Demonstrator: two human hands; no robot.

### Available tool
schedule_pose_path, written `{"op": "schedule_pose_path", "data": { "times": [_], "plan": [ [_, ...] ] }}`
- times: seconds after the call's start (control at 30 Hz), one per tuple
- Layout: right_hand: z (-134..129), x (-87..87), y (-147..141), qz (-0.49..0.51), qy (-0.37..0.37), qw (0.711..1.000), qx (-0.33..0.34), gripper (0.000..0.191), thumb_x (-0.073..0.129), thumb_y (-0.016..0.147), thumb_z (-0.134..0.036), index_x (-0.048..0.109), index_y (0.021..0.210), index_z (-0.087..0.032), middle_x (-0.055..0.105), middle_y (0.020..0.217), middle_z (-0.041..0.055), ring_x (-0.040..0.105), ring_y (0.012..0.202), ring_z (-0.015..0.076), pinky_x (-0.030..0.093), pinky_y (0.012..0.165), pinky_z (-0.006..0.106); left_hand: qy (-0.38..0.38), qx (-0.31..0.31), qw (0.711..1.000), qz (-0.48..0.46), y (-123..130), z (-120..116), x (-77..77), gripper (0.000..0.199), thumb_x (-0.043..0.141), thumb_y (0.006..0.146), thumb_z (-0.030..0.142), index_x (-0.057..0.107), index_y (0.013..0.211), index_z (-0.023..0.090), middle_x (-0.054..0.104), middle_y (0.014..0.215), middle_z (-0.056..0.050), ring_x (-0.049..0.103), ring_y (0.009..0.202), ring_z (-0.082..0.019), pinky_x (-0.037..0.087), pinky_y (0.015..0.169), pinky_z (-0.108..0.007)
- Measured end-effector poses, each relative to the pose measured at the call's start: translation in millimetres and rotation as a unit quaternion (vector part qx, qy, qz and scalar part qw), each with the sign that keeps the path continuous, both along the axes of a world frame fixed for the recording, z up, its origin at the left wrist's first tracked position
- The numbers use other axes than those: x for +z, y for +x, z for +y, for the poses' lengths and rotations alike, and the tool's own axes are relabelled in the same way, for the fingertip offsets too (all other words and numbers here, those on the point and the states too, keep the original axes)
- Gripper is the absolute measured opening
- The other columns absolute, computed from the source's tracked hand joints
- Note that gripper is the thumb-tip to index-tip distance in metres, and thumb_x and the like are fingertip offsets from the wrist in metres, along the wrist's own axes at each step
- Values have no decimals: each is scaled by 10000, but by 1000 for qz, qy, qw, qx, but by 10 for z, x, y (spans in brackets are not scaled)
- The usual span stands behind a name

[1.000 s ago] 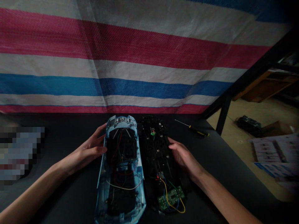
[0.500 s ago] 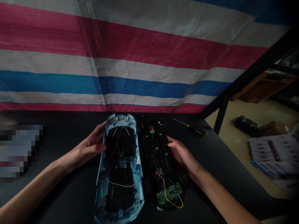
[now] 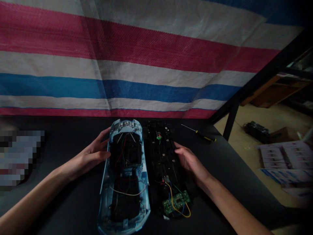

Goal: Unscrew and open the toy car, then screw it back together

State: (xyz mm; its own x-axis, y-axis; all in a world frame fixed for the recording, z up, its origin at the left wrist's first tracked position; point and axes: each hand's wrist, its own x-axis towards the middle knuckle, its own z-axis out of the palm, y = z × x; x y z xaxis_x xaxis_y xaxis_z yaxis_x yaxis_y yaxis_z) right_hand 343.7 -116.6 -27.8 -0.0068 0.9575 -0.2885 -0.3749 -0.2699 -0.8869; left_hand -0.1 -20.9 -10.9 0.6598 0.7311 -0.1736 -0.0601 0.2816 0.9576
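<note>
A light-blue toy car body shell (image 3: 145,182) lies upside down on the black table, its black interior and thin red, green and white wires facing up. My left hand (image 3: 90,158) grips its left side, thumb on the edge and the other fingers partly hidden behind it. Right beside the shell is the black toy car chassis (image 3: 158,156), dotted with screws. A green circuit board (image 3: 176,201) sits at its near end, joined by yellow and blue wires. My right hand (image 3: 192,161) holds the chassis by its right side; some fingers are out of sight beneath.
Beyond the chassis, to the right, lies a screwdriver (image 3: 205,135) with a black and yellow handle. A striped red, white and blue sheet (image 3: 151,65) hangs behind the table (image 3: 220,163). A pixelated patch covers something at left. Boxes and printed cardboard (image 3: 281,156) are on the floor at right.
Almost nothing differs. Both hands, the shell and the chassis keep their places, with only a very slight shift of the whole view.
</note>
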Motion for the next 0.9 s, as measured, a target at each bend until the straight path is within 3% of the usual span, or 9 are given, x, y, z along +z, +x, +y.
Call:
{"op": "schedule_pose_path", "data": {
  "times": [0.5, 0.9],
  "plan": [
    [-2, 49, 0, -8, -13, 1000, 16, 412, 631, 826, -345, 681, 1228, -275, 770, 1051, 6, 689, 912, 246, 483, 696, 330, 5, 1, 1000, -3, 9, -1, -15, 836, 665, 872, 322, 226, 1572, 450, 504, 1540, -48, 502, 1375, -394, 463, 1099, -542],
    [-28, -14, 78, -11, -47, 999, 12, 452, 617, 834, -346, 667, 1281, -306, 747, 1204, 4, 699, 1035, 288, 556, 772, 382, 7, 2, 1000, -24, 24, -21, -43, 814, 680, 865, 250, 283, 1549, 445, 488, 1543, -27, 517, 1355, -330, 469, 1077, -470]
  ]
}}
